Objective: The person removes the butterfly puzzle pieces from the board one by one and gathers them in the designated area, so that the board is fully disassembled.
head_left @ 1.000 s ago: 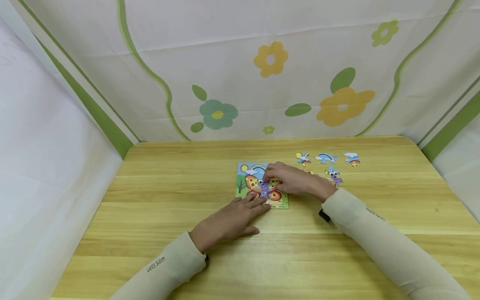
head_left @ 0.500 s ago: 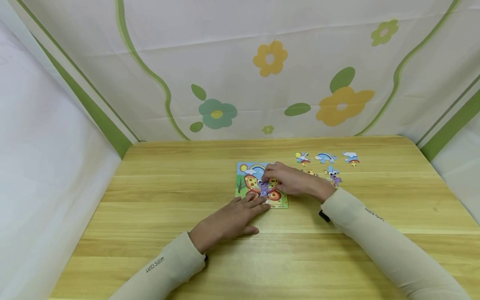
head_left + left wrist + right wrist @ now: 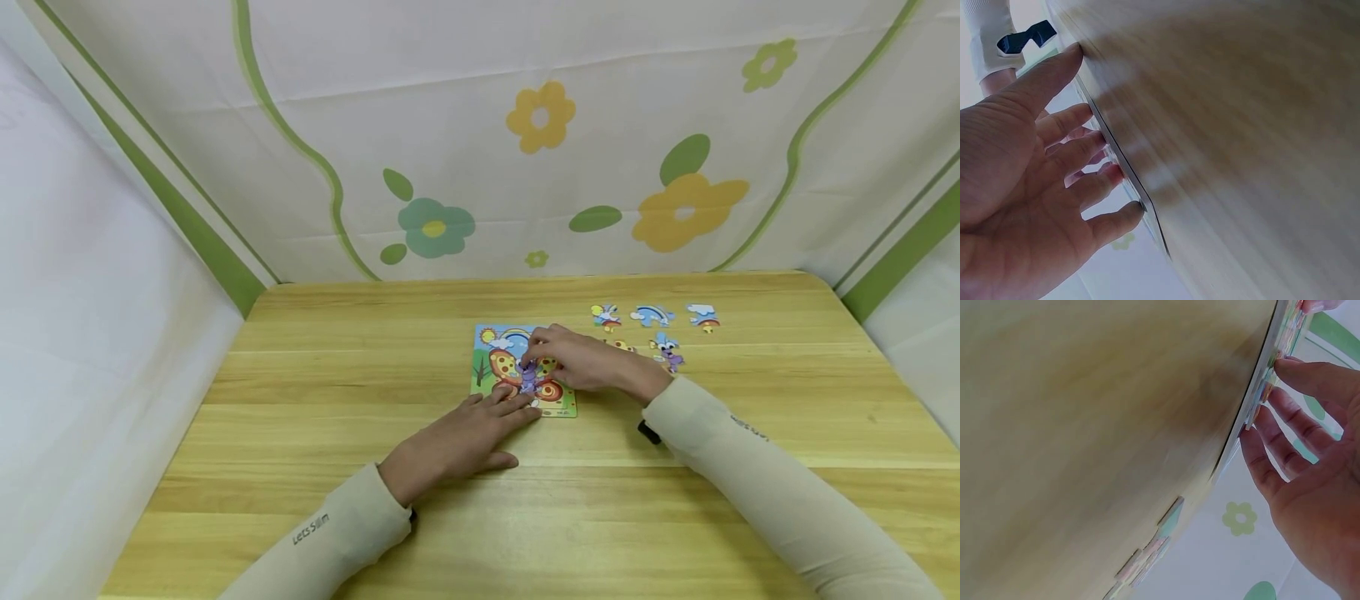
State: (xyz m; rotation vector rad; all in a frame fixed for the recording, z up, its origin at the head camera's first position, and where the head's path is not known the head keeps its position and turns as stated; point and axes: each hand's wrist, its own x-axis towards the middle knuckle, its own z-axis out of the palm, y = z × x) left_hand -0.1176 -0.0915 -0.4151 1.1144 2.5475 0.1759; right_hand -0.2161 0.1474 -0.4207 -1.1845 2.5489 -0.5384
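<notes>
A square butterfly puzzle board (image 3: 482, 375) lies flat on the wooden table. My left hand (image 3: 465, 437) rests fingertips on its lower edge; in the left wrist view that hand (image 3: 1041, 169) has spread, relaxed fingers along the board's edge (image 3: 1117, 150). Over the board's right half, my right hand (image 3: 585, 358) bends its thumb and fingers around a small puzzle piece, mostly covered by them. In the right wrist view, the right hand's (image 3: 1316, 450) thumb and fingers meet coloured pieces just above the board's edge (image 3: 1244, 406).
Right of the board lie loose pieces: a sun piece (image 3: 606, 317), a rainbow piece (image 3: 652, 316), a cloud piece (image 3: 703, 317), a purple piece (image 3: 668, 353) and one partly behind the right hand (image 3: 622, 344). A flowered white curtain (image 3: 480, 150) hangs behind the table (image 3: 315, 375).
The fingers of my right hand have shifted very slightly over the middle of the board. My left hand and the loose pieces stay where they were.
</notes>
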